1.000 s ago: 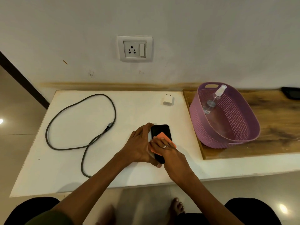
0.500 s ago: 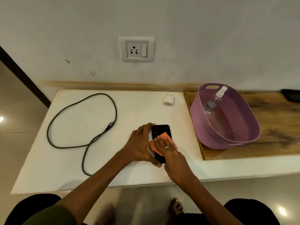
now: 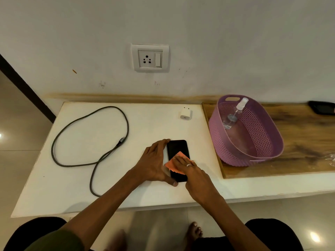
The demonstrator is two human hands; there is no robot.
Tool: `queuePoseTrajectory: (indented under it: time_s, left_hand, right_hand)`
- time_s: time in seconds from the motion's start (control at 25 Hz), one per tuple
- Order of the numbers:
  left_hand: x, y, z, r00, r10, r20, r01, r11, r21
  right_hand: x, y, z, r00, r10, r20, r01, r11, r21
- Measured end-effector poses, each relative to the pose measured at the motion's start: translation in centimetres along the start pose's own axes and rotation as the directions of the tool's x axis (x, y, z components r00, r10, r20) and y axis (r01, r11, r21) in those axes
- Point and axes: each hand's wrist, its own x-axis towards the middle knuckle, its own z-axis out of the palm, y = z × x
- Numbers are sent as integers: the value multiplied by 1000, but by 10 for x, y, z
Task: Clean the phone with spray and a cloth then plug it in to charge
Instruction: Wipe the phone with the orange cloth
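Note:
A black phone [image 3: 176,148] lies flat on the white table [image 3: 78,178], screen up. My left hand [image 3: 154,162] grips its left edge, thumb at the near corner. An orange cloth [image 3: 173,164] lies across the middle of the screen, pressed down by the flat fingers of my right hand [image 3: 192,171], which wears a ring. A clear spray bottle [image 3: 233,114] leans inside the purple basket [image 3: 264,142] to the right. A dark charging cable [image 3: 90,142] loops on the table's left side. A white charger plug [image 3: 185,114] lies near the back edge.
A wall socket with a switch [image 3: 150,57] sits above the table. The basket stands on a wooden board [image 3: 308,138]. A dark object [image 3: 321,107] lies at the board's far right edge. My knees and bare feet show below the table's front edge.
My right hand and the cloth have shifted slightly over the phone's screen. The left hand keeps its hold on the phone. The camera view moved a little.

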Motion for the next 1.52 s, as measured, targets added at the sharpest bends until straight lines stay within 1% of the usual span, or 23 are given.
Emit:
queuePoseTrajectory:
  time_s: [0.04,0.12,0.24,0.28,0.36,0.44,0.48,0.56,0.64,0.72,0.8,0.84,0.96,1.0,1.08,1.16,1.2,1.28,1.32,1.36,1.44,1.52]
  left_hand:
    - [0,0,0,1000,-4,4,4,1000,7]
    - [0,1,-1,1000,-10,3,10,1000,14]
    - [1,2,-1,1000,-4,1,4,1000,9]
    - [1,1,0,1000,0,-2,0,1000,7]
    - [1,1,0,1000,4,-5,-4,1000,-1]
    - [1,0,1,999,19,-28,-20,1000,-10]
    - [0,0,2,999,32,-38,-33,999,-5]
    - [0,-2,2,998,50,-42,-49,999,11]
    - [-1,-4,3,997,59,-53,-58,998,25]
    - [-2,-4,3,996,72,-53,-70,997,44]
    - [-1,-4,4,997,58,-57,-56,998,34]
    - [-1,-4,4,997,41,-60,-40,999,21]
    - [1,-3,4,999,22,-43,-22,1000,10]
    - [1,-2,3,999,24,-38,-23,1000,17]
    - [0,-1,3,999,21,-38,-20,1000,24]
    - [0,0,2,999,25,-39,-24,999,25]
    - [-1,1,1,999,36,-40,-35,999,35]
    - [0,0,-1,997,63,-33,-60,995,75]
    - [0,0,-2,997,68,-26,-66,994,90]
    - [0,0,-2,997,68,-21,-66,993,94]
    - [0,0,-3,998,65,-15,-64,994,91]
    - [0,-1,-1,998,59,-15,-57,995,80]
  right_hand:
    - [-2,6,-3,997,17,-73,-14,999,33]
    - [-4,12,-6,989,84,-118,-87,996,-24]
    - [-9,7,-5,981,126,-148,-121,992,43]
    - [-12,3,-5,982,132,-136,-129,991,27]
    - [-12,-3,1,989,135,-64,-134,991,11]
    - [-15,-12,6,997,67,27,-68,998,11]
    - [-18,-16,9,999,17,33,-18,1000,24]
    - [-24,-19,14,998,-62,-20,63,995,74]
    - [-27,-15,17,997,-69,-30,71,995,69]
    - [-26,-9,18,998,-63,-8,63,998,-22]
    - [-25,-1,13,1000,-19,23,21,997,-77]
    - [-26,3,11,1000,24,12,-23,998,-65]
    - [-32,13,4,984,150,-95,-146,988,49]
    - [-33,12,2,979,168,-113,-162,985,60]
    - [-34,6,3,979,171,-110,-169,985,25]
    - [-38,-3,6,989,124,-84,-122,992,24]
    - [-41,-9,7,996,55,-66,-51,997,51]
    - [-49,-19,11,990,-122,-76,131,982,136]
    - [-52,-22,11,984,-148,-95,162,972,171]
    - [-53,-23,11,988,-117,-96,134,973,190]
    - [-53,-20,9,1000,11,-21,-7,985,175]
    - [-57,-16,10,998,37,59,-43,994,98]
